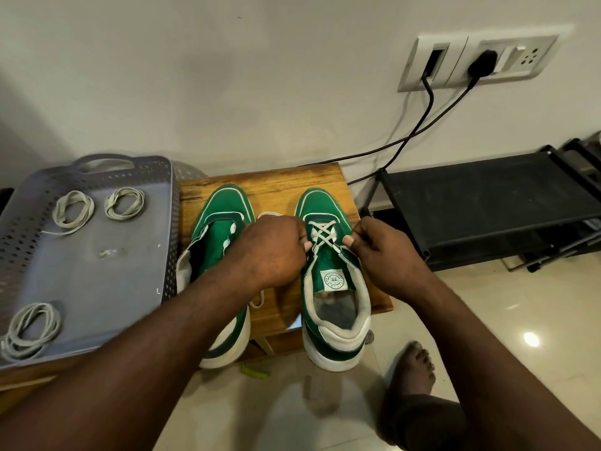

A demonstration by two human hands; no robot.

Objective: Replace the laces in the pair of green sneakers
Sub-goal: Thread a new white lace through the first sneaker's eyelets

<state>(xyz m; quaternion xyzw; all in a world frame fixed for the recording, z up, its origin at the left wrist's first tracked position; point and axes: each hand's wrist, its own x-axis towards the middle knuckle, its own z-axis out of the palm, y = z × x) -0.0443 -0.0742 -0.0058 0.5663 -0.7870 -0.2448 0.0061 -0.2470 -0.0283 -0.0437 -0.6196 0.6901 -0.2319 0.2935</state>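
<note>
- Two green sneakers stand side by side on a small wooden counter [279,180], toes toward 12 o'clock, heels overhanging its near edge.
- Left sneaker [224,222] sits at 9 o'clock of its mate. The eyelets that show carry no lace, and the left forearm crosses its heel half.
- Right sneaker [328,281] has a white lace [322,234] crossed through the eyelets nearest the toe. The eyelets toward the heel are bare and the tongue label is exposed.
- Left hand [273,249] is at the 9 o'clock side of the laced section. Its fingers [307,245] are curled and pinch the lace's left strand close to the eyelet row.
- Right hand [380,252] is at the 3 o'clock side. Its fingers [348,239] are curled and pinch the right strand, likewise close to the eyelets.
- More white lace shows between the sneakers, at 12 o'clock of the left hand and again under that wrist. Whether it is the same lace cannot be told.
- Grey perforated tray [97,271] lies at 9 o'clock, just beside the counter. It holds three coiled pale laces: two at the far end [73,208] [125,203] and one at the 7 o'clock corner [31,330].
- Black rack [487,203] stands at 3 o'clock on the tiled floor [487,320].
- Wall socket [481,60] is at 1 o'clock, and two black cables [429,109] run down from it toward the rack.
- Bare foot [413,369] rests on the floor at 5 o'clock of the right sneaker.
- Small green item [255,372] lies on the floor at 6 o'clock, near the left sneaker's heel.
</note>
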